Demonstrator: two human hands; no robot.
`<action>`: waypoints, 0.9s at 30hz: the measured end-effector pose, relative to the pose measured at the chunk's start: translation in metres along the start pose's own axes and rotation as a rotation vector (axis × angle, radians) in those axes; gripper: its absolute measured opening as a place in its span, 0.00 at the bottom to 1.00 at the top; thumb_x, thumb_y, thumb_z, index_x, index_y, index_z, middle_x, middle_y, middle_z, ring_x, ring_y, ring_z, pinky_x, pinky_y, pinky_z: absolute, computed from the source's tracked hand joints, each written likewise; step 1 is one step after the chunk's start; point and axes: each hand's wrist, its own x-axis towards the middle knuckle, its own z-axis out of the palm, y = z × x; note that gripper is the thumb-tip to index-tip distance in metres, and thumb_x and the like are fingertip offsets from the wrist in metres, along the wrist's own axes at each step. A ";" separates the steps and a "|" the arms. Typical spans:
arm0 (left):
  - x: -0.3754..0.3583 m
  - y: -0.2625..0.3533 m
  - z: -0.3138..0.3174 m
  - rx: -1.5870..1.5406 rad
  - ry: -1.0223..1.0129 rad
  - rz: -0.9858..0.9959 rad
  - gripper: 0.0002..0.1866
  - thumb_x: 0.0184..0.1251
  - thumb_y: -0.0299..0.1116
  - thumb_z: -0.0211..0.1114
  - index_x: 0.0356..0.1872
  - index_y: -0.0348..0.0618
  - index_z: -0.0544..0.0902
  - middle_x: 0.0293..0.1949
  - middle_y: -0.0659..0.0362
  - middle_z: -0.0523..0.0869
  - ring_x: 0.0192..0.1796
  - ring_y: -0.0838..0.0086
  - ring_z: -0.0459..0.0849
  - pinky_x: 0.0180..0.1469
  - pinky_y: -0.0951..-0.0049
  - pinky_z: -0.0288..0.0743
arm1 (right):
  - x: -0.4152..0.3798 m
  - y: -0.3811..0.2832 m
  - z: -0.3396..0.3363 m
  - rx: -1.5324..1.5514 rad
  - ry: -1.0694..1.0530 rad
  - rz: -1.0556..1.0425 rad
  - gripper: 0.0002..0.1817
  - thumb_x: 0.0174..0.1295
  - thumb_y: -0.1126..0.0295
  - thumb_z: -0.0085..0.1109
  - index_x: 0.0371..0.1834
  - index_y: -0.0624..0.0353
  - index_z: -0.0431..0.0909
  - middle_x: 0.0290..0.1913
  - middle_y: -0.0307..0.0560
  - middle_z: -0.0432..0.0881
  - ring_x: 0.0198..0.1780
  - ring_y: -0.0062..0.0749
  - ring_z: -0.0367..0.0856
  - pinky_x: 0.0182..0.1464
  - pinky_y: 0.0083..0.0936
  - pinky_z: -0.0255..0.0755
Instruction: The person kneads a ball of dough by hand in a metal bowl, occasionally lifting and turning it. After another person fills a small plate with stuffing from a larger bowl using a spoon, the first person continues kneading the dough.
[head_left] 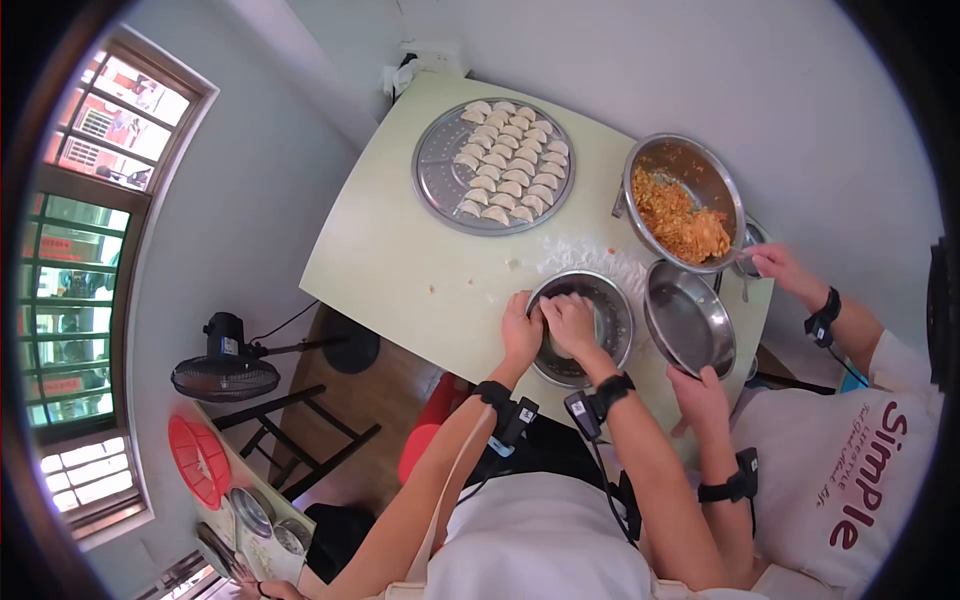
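Note:
Both of my hands meet at the left side of a metal bowl (625,345) near the table edge. My left hand (520,332) is closed by the rim, its fingertips beside my other hand. Over the bowl's interior, my right hand (570,326) has its fingers curled down. A pale patch shows beneath it, too hidden to name, and whatever either hand grips is covered by the fingers. Close by on the right, a co-worker's hand (700,400) holds a tilted metal basin (690,320).
Rows of dumplings (515,175) lie on a round perforated tray (437,180). The co-worker's other hand (785,272) is at a large bowl (650,150) of orange filling (685,222). White flour (590,255) dusts the table (375,260). A fan (225,375) stands left.

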 end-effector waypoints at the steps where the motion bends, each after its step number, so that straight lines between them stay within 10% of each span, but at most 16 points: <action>1: 0.001 -0.001 0.002 -0.013 0.005 0.014 0.07 0.57 0.24 0.58 0.38 0.37 0.77 0.34 0.45 0.80 0.39 0.50 0.78 0.43 0.60 0.72 | -0.003 0.002 -0.009 0.080 -0.107 0.036 0.14 0.59 0.61 0.53 0.24 0.60 0.81 0.25 0.48 0.81 0.33 0.45 0.78 0.39 0.39 0.68; 6: -0.001 -0.004 -0.001 0.034 -0.056 0.041 0.08 0.59 0.27 0.60 0.39 0.39 0.75 0.36 0.47 0.78 0.40 0.49 0.77 0.43 0.57 0.71 | -0.012 -0.022 -0.055 0.250 -0.240 0.441 0.11 0.57 0.64 0.56 0.29 0.59 0.82 0.32 0.53 0.83 0.38 0.43 0.82 0.43 0.35 0.74; 11: -0.005 -0.010 -0.002 0.004 -0.041 0.029 0.09 0.59 0.26 0.59 0.41 0.39 0.74 0.35 0.47 0.77 0.40 0.48 0.76 0.42 0.57 0.71 | -0.039 -0.026 -0.029 -0.097 0.099 0.089 0.15 0.57 0.64 0.59 0.17 0.60 0.77 0.20 0.46 0.75 0.28 0.41 0.75 0.34 0.37 0.67; 27: 0.009 0.003 -0.007 0.020 -0.199 0.039 0.06 0.59 0.22 0.58 0.37 0.36 0.74 0.33 0.44 0.76 0.37 0.46 0.75 0.40 0.57 0.70 | -0.023 -0.013 0.006 -0.217 0.228 0.189 0.13 0.55 0.67 0.55 0.15 0.58 0.74 0.22 0.46 0.75 0.29 0.43 0.73 0.34 0.38 0.65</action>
